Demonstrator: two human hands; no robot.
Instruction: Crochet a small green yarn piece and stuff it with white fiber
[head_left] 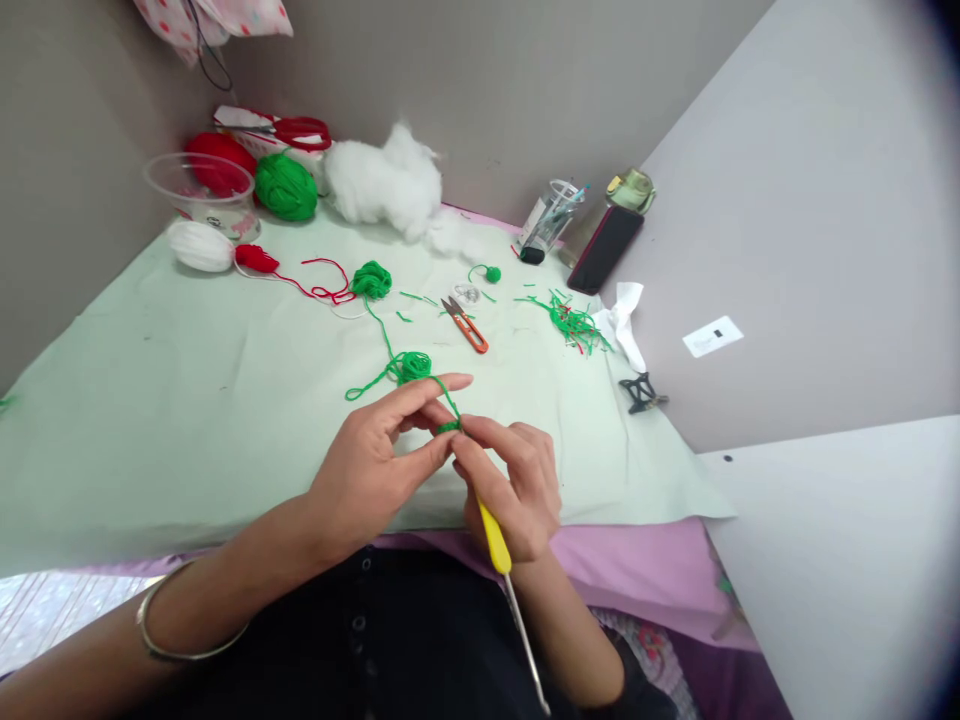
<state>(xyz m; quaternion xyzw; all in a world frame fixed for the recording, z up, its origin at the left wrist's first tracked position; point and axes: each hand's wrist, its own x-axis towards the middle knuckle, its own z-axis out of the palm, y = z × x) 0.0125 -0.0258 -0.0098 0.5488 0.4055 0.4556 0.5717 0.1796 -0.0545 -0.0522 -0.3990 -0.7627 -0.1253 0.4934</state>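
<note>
Between thumb and fingers, my left hand (386, 465) pinches a small green crochet piece (450, 427), with the index finger stretched out under the working yarn. My right hand (517, 485) is closed round a crochet hook (495, 535) with a yellow handle; its metal shaft points down toward my lap. The right fingertips meet the green piece, and the hook's working tip is hidden there. Green yarn (453, 400) runs from the piece over my left fingers to a loose tangle (412, 367) just beyond. From that tangle a strand leads back to a small green bundle (372, 280).
Orange thread snips (466, 326) lie ahead, near green yarn scraps (576, 325). White stuffing (386, 185), a green ball (286, 187), a red ball (220, 163) and a clear tub (217, 215) stand at the back left. A phone (606, 250) leans on a bottle (630, 188) at right.
</note>
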